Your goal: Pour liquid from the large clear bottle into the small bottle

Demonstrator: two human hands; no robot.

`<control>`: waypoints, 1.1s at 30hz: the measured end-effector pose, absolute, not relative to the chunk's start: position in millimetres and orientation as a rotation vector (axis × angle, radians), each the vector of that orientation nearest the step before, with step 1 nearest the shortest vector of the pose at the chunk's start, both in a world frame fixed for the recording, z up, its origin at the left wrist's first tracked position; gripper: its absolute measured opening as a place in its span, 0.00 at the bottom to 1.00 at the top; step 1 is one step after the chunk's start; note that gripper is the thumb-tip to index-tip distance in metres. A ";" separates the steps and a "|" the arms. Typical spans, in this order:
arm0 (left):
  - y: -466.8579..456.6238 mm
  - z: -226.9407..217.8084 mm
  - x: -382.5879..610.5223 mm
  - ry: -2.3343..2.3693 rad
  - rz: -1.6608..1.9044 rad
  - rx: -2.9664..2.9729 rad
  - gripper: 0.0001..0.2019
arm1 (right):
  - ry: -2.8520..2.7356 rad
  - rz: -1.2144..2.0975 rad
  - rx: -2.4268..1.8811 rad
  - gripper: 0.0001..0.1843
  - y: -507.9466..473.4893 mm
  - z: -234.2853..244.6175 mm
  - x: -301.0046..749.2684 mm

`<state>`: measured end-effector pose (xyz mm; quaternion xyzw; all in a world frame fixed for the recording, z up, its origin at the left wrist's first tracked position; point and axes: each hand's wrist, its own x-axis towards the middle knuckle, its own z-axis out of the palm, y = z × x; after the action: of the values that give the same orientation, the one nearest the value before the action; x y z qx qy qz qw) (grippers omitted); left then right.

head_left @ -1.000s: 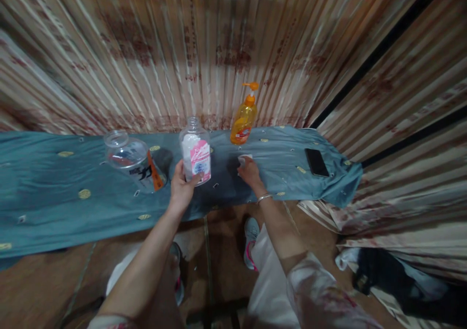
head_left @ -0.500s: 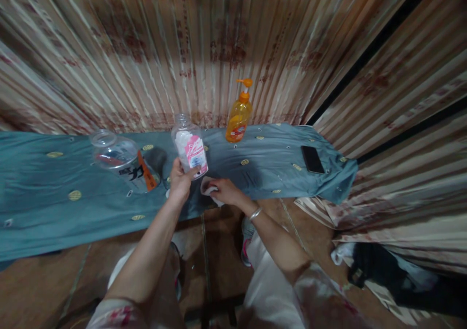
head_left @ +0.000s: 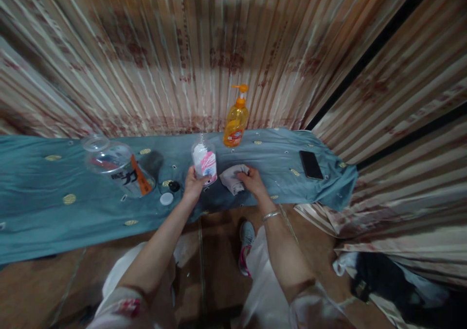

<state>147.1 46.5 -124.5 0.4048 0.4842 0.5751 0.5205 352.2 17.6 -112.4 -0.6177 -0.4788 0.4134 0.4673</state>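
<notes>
My left hand (head_left: 192,186) is wrapped round the base of a small clear bottle (head_left: 204,160) with a pink and white label, held upright and uncapped just above the blue cloth-covered surface (head_left: 54,212). My right hand (head_left: 251,181) is closed on a crumpled pale cloth (head_left: 232,179), held right beside the bottle. A white cap (head_left: 167,198) and a small black cap (head_left: 174,186) lie on the blue cloth just left of my left hand.
A large clear jar (head_left: 115,166) with an orange and black label lies on its side at the left. An orange pump bottle (head_left: 236,119) stands at the back by the striped curtain (head_left: 182,51). A black phone (head_left: 311,164) rests at the right.
My right hand has lifted the pale cloth from the table edge up beside the bottle. My left hand has kept its grip and set the bottle more upright. The two caps now show.
</notes>
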 end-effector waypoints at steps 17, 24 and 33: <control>43.7 -132.8 141.8 1.192 1.364 1.035 0.26 | -1.747 0.444 -1.866 0.29 7.1 -112.6 342.1; 32.2 -124.7 130.6 1.141 1.381 1.054 0.27 | -1.850 0.106 -1.692 0.32 -3.2 -120.7 330.8; 14.2 -128.9 116.4 1.124 1.351 1.122 0.26 | -1.771 0.067 -1.502 0.21 -17.4 -94.4 303.0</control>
<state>116.4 14.2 -128.9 0.4649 0.4656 0.5595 0.5040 303.0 -17.4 -94.4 -0.5931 -0.6994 0.0264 0.3979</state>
